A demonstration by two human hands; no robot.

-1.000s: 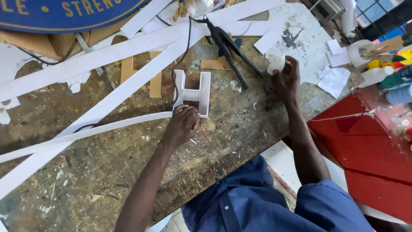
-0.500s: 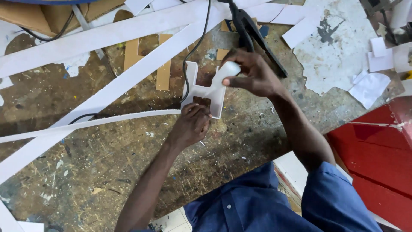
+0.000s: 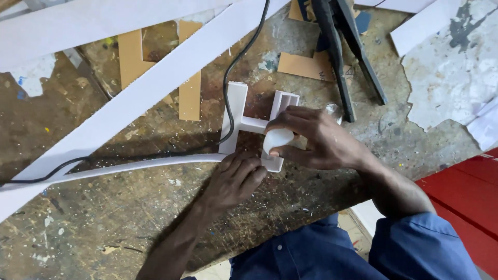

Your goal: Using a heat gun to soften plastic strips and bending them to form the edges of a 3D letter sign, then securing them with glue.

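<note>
A white H-shaped letter form made of thin plastic strips lies on the worn wooden workbench. My left hand presses its fingers on the near bottom edge of the letter, where a long white strip meets it. My right hand grips a small white bottle and holds it against the letter's right upright.
Wide white strips cross the bench at the back left. A black cable runs past the letter. Black tongs-like tool, brown card pieces, and a paint-stained white sheet lie behind. A red panel stands right.
My right hand came from the far right side, brought the small white bottle to the letter and now holds it against the right upright. The view moved closer.
</note>
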